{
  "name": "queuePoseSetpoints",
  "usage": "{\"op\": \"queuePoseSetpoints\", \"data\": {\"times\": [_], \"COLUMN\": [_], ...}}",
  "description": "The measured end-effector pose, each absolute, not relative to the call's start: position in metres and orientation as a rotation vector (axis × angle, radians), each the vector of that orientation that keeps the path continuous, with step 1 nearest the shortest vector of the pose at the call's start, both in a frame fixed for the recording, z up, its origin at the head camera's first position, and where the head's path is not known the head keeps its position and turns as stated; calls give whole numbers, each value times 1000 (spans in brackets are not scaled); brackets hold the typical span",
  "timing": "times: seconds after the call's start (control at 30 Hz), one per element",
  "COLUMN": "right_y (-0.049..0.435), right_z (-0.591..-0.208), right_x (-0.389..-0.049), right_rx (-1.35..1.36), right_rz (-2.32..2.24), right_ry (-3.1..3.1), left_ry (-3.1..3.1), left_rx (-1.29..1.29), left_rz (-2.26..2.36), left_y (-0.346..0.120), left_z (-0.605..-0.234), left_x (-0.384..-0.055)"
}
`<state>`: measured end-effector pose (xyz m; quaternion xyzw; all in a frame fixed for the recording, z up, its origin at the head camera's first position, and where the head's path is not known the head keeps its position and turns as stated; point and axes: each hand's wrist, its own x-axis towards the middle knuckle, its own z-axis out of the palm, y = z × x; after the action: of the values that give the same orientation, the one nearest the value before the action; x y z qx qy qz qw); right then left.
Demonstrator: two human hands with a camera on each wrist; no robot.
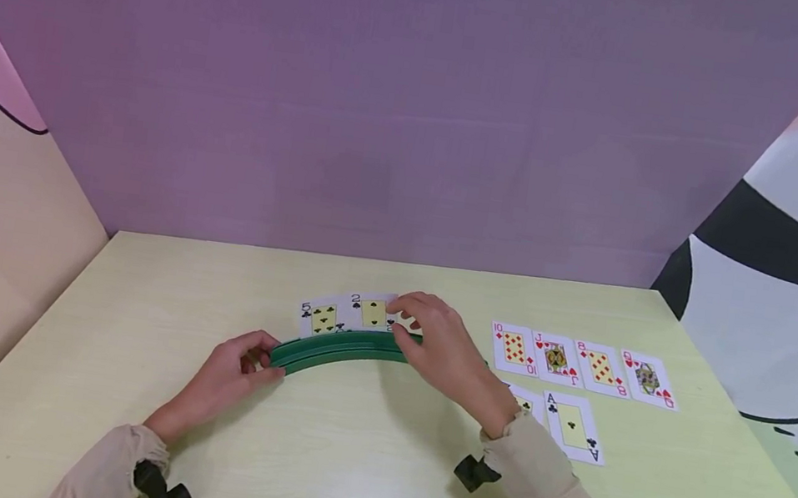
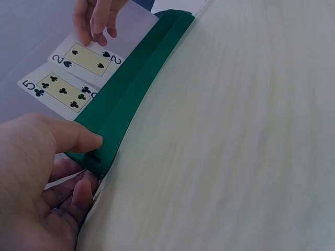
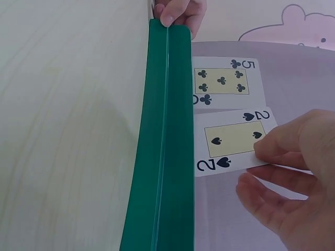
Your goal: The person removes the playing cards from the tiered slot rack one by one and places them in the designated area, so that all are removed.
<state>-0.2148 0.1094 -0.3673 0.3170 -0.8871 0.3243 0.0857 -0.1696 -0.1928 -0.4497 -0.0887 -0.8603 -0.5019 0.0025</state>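
Observation:
My left hand (image 1: 232, 370) grips the left end of a long, curved green card holder (image 1: 336, 348), its thumb on the front face and its fingers behind. Two playing cards stand side by side out of the holder: a five of clubs (image 3: 230, 83) nearer the left hand and a two of spades (image 3: 234, 137) to its right. With thumb and fingertips my right hand (image 1: 446, 352) pinches the upper right edge of the two of spades. The lower edges of both cards are hidden by the holder. My right forearm crosses over its right end in the head view.
Right of the holder lies a face-up row: ten of diamonds (image 1: 514, 348), jack of hearts (image 1: 556, 359), another diamond card (image 1: 603, 368) and queen of hearts (image 1: 649, 380). An ace of clubs (image 1: 572, 427) lies in front, beside a card (image 1: 527, 400) partly covered by my right wrist.

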Motion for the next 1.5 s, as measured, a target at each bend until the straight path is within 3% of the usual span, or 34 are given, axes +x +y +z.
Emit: {"op": "queuePoseSetpoints", "data": {"times": [1.5], "right_y": [140], "right_z": [-357], "right_x": [-196], "right_rx": [824], "right_rz": [1158], "right_ry": [-2567], "left_ry": [-2700], "left_rx": [-273], "left_rz": [-1563], "left_y": [-194], "left_z": [-457], "left_x": [-172]}}
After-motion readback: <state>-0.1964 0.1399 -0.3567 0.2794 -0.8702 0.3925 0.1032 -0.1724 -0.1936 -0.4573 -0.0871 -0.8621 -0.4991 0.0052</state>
